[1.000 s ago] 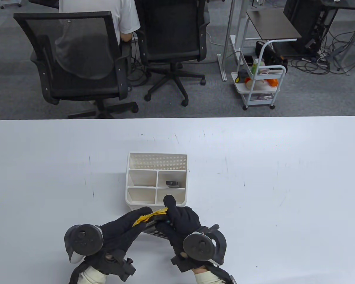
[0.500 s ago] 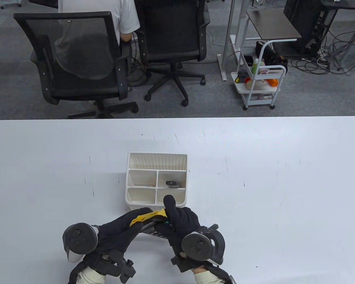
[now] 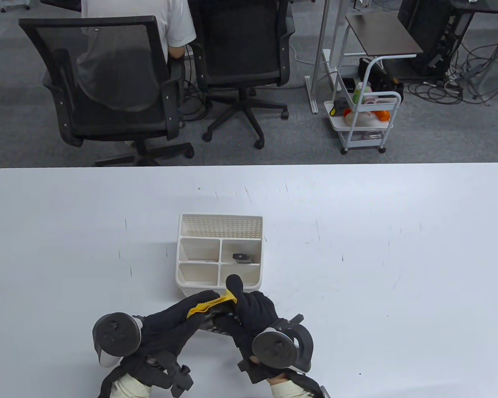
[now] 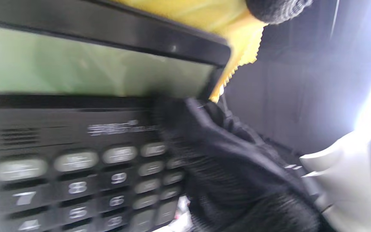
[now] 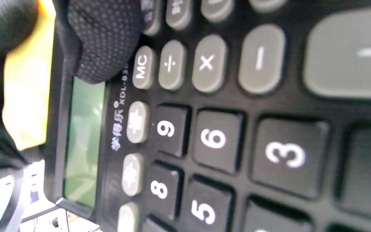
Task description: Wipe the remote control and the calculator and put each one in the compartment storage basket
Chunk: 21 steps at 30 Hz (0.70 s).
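Just in front of the white compartment basket (image 3: 178, 257), both gloved hands hold the black calculator (image 3: 216, 327) above the table. My left hand (image 3: 203, 300) pinches a yellow cloth (image 3: 209, 306) over the calculator's top edge, above the green display (image 4: 92, 74). My right hand (image 3: 237, 296) grips the calculator's right side, with its thumb (image 5: 105, 42) lying on the face beside the MC key. The cloth (image 5: 27, 96) shows beyond the display in the right wrist view. A dark remote control (image 3: 241, 258) lies in the basket's middle right compartment.
The basket has a perforated long rear compartment (image 3: 220, 227) and several small front ones. White table (image 3: 377, 257) stretches to both sides. Beyond the far edge stand office chairs (image 3: 108, 91), a seated person and a white trolley (image 3: 365, 120).
The left hand slid the cloth slightly left along the calculator's top edge and back. The right hand shifted a little left and toward the basket. Both grips are unchanged.
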Each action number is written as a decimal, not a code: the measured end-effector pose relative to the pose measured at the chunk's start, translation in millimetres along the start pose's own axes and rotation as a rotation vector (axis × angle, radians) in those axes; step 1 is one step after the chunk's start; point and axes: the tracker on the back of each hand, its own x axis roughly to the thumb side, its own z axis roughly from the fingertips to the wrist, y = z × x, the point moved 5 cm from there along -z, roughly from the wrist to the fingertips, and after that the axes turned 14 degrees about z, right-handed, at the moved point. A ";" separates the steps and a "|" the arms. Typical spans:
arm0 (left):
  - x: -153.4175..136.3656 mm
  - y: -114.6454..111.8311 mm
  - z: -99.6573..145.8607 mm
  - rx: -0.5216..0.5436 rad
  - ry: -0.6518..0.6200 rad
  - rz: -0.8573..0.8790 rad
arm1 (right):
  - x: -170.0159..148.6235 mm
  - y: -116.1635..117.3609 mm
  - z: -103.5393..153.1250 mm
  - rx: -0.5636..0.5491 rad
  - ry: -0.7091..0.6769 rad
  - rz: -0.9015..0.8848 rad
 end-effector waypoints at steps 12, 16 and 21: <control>-18.0 -0.2 -1.7 -0.063 0.105 -0.045 | -5.6 -5.4 0.0 -0.053 0.023 -0.049; -19.5 4.3 -1.7 -0.069 0.109 -0.017 | -18.9 -10.0 -0.1 -0.075 0.086 -0.154; -24.4 6.6 -1.7 -0.069 0.100 0.137 | -34.2 -5.4 1.2 -0.062 0.177 -0.314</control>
